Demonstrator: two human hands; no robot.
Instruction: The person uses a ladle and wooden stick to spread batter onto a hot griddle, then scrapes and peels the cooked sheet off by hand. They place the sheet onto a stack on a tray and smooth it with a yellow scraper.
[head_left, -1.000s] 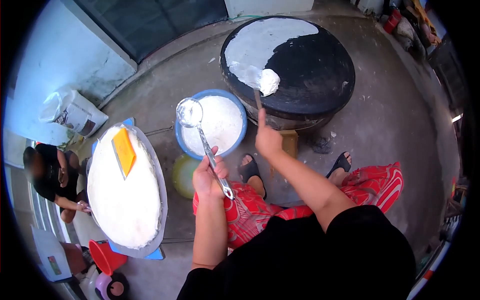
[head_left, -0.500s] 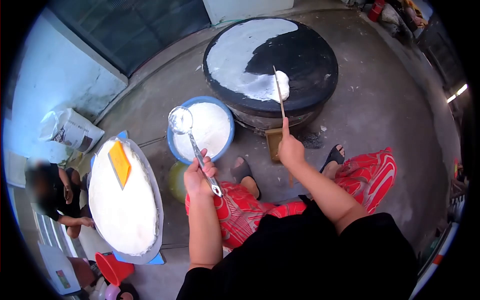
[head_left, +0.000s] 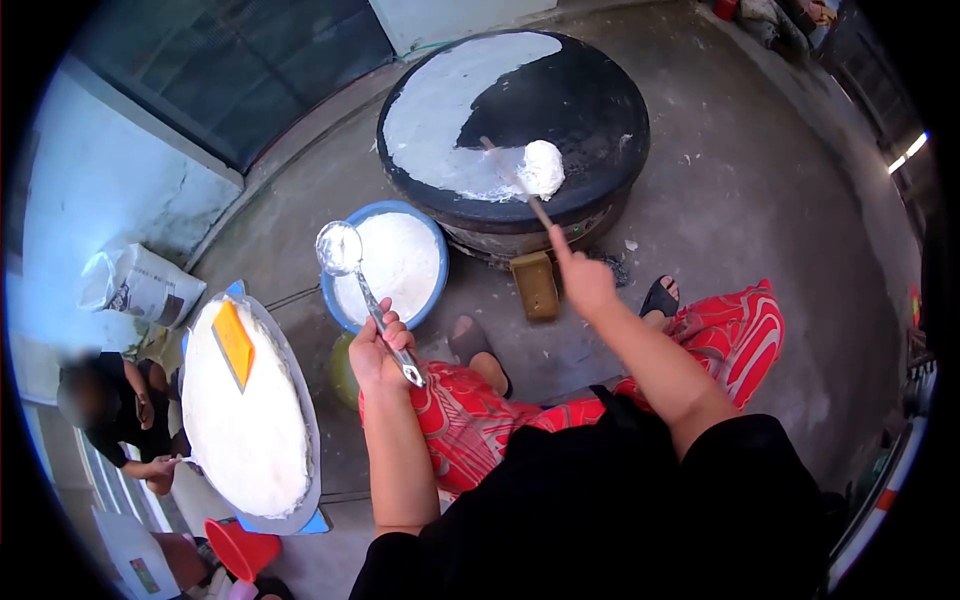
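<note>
A long-handled metal ladle (head_left: 366, 293) is gripped by the left hand (head_left: 385, 350), with the fingers curled around the handle. Its round bowl, smeared with white, is held forward of that hand. Just beyond the left hand, a round blue basin (head_left: 444, 265) is filled with white paste.

A thin brown stick (head_left: 536, 205) is held by the right hand (head_left: 588, 282), the index finger stretched along it. Forward and left of the right hand, a soft white lump of paste (head_left: 543, 168) is seated on a large round black griddle (head_left: 560, 100), just beside the blurred stick; whether they touch cannot be told. The griddle's left side is covered by a thin white layer (head_left: 435, 120).

Just left of the right hand, a tan rectangular box (head_left: 537, 287) is placed on the floor. Well left of the left hand, a flat yellow scraper (head_left: 232, 340) is laid on a broad white round sheet (head_left: 250, 440).
</note>
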